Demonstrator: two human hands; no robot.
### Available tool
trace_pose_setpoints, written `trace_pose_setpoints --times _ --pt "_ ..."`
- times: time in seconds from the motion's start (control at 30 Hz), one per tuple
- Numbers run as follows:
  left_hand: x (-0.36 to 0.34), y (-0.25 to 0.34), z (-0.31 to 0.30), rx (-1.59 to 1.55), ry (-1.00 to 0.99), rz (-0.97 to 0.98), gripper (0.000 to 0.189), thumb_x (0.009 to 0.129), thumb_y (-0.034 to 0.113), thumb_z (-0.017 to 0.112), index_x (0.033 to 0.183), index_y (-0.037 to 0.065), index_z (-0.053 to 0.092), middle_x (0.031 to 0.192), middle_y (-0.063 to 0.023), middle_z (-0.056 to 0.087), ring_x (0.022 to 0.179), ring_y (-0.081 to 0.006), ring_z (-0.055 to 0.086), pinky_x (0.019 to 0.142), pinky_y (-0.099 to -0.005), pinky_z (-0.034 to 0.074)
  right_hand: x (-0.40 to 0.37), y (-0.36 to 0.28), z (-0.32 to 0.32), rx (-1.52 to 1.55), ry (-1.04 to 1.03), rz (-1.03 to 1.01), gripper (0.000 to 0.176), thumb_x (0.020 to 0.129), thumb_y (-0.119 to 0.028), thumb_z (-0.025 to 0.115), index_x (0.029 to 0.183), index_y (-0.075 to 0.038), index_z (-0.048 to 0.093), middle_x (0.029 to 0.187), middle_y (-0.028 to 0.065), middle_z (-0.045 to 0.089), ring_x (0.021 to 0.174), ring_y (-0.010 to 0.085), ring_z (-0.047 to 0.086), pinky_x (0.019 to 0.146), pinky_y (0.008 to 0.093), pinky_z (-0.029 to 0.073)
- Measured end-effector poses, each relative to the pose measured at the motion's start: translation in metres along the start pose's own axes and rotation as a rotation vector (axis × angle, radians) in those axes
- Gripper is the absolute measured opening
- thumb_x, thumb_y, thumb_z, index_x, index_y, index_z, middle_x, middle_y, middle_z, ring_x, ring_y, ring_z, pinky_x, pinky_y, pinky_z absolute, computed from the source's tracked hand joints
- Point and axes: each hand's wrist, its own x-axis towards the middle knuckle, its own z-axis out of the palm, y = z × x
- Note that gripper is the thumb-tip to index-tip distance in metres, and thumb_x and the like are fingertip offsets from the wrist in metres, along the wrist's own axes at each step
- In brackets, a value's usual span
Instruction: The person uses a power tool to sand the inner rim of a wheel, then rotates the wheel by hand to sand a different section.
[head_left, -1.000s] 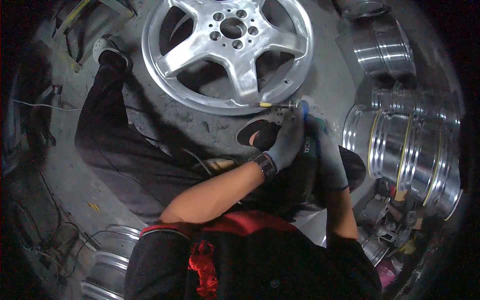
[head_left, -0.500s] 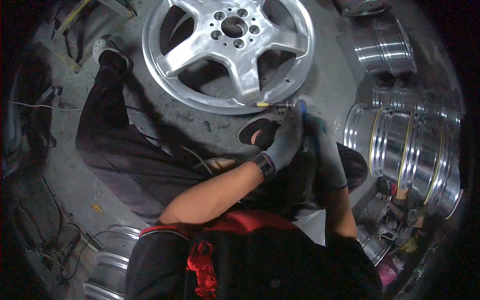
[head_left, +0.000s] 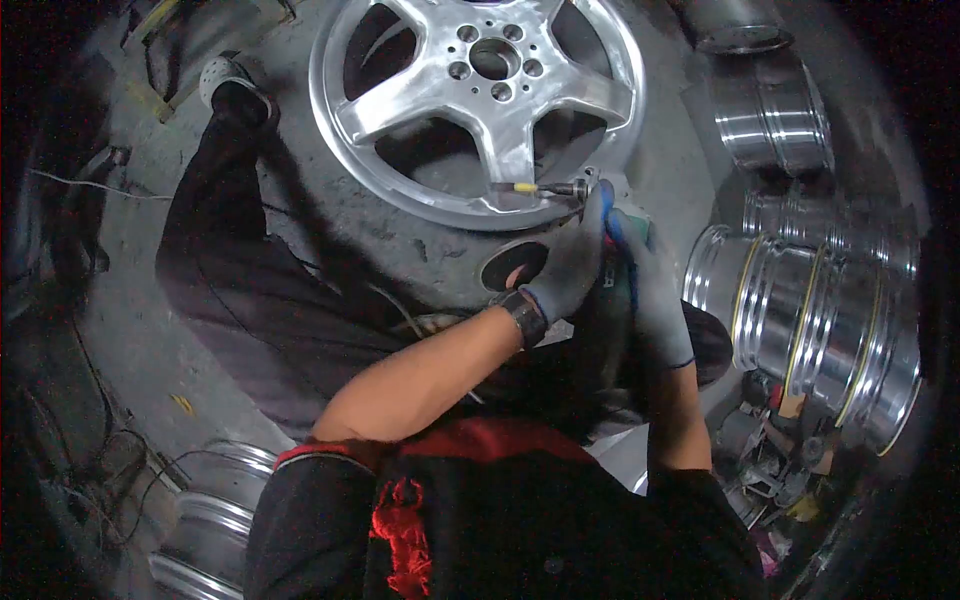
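Note:
Both my hands, in grey-and-blue work gloves, are wrapped round a die grinder [head_left: 573, 189]. My left hand [head_left: 572, 258] grips it near the front, thumb along the top behind the chuck. My right hand [head_left: 652, 290] closes around the body from the other side, and the two hands hide much of the tool. A thin shaft with a yellow band [head_left: 522, 187] points left from the chuck. Its tip overlaps the outer end of the lowest spoke on a silver five-spoke alloy wheel [head_left: 505, 140], lying face up on the floor.
Polished wheel barrels [head_left: 810, 320] are lined up at the right, with more wheels [head_left: 770, 115] behind them. Small loose parts [head_left: 780, 450] lie at the lower right. Several rims [head_left: 215, 510] sit at the lower left, beside cables [head_left: 125, 450]. My legs [head_left: 215, 290] spread around the work.
The grinder's tip has moved up and left relative to the wheel, from the rim edge onto the spoke's outer end. The view has shifted slightly. Both hands keep their grip.

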Motion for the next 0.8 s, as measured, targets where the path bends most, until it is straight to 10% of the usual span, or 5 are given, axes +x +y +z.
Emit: trace_pose_setpoints --times 0.07,0.13,0.8 --pt "-0.002 0.008 0.002 0.034 -0.002 0.013 0.068 0.106 0.054 0.024 0.128 -0.003 0.054 0.127 -0.0261 0.059 0.122 -0.0350 0.054 0.107 -0.0411 0.037 0.004 0.004 -0.002 -0.066 -0.002 -0.054 0.056 0.094 -0.036 0.071 0.128 0.005 0.054 0.115 0.0113 0.064 0.104 0.0175 0.061 0.090 0.0322 0.050" --pt "-0.005 0.010 0.009 -0.204 0.079 -0.094 0.059 0.106 0.060 0.033 0.110 0.010 0.065 0.102 -0.0006 0.063 0.093 -0.0126 0.057 0.091 -0.0284 0.044 0.003 0.006 -0.004 -0.051 0.017 -0.014 0.055 0.094 -0.035 0.070 0.127 0.006 0.055 0.115 0.0127 0.065 0.105 0.0189 0.062 0.092 0.0333 0.050" --pt "-0.045 0.029 -0.006 -0.642 0.018 -0.168 0.056 0.104 0.055 0.044 0.132 0.009 0.057 0.110 -0.0004 0.063 0.099 -0.0103 0.059 0.086 -0.0260 0.047 -0.023 -0.007 0.027 -0.550 0.034 -0.256 0.074 0.090 -0.025 0.076 0.147 0.004 0.037 0.129 0.0237 0.061 0.117 0.0276 0.062 0.099 0.0380 0.050"
